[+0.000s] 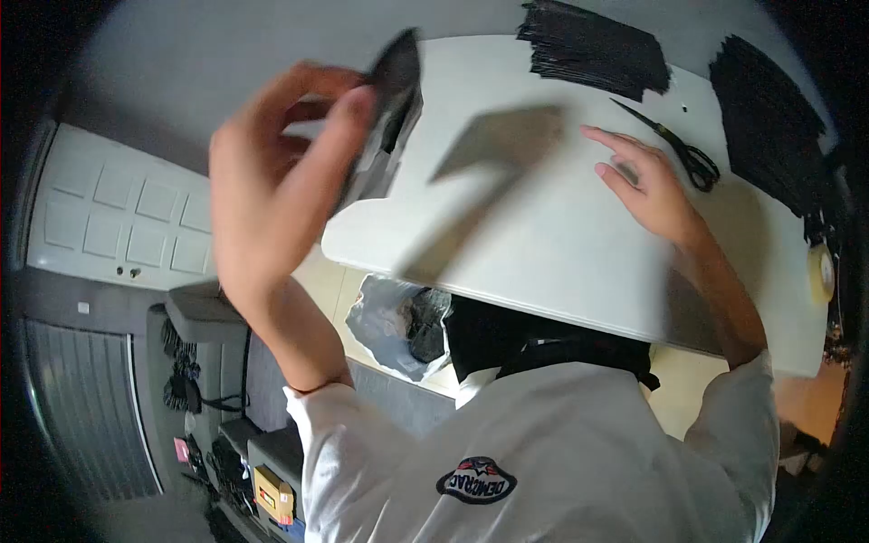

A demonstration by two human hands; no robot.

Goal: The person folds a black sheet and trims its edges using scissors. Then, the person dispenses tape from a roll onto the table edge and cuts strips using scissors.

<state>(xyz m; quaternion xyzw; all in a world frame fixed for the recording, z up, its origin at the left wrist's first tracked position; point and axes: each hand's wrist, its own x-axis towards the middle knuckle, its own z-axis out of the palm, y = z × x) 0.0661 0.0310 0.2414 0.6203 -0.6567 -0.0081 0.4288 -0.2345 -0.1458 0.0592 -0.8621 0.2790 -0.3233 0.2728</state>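
From the head view, we are seeing a left hand (272, 172) holding a black flat piece (398, 68) up near the left end of the white surface (561, 244). We are judging the step in hand to be the handling of this single piece, and any next move seems to be calling for a steady pinch, with the right hand (654, 185) free to help.

On the left, the fingers are closing on the piece, thumb on the near side and the others behind (how many are touching it, we are unable to tell). The piece is standing tilted, its lower part looking greyer and shinier than its dark upper tip.

On the right, the fingers are spreading loosely, thumb apart from the index, and are gripping nothing that we are able to see. That hand is hovering over the surface, just beside the scissors (674, 143), seemingly without touching them.

Beyond, a black stack (593, 50) is lying at the far edge, a second black pile (769, 122) is lying to the right, and a tape roll (821, 273) is sitting near the right edge.
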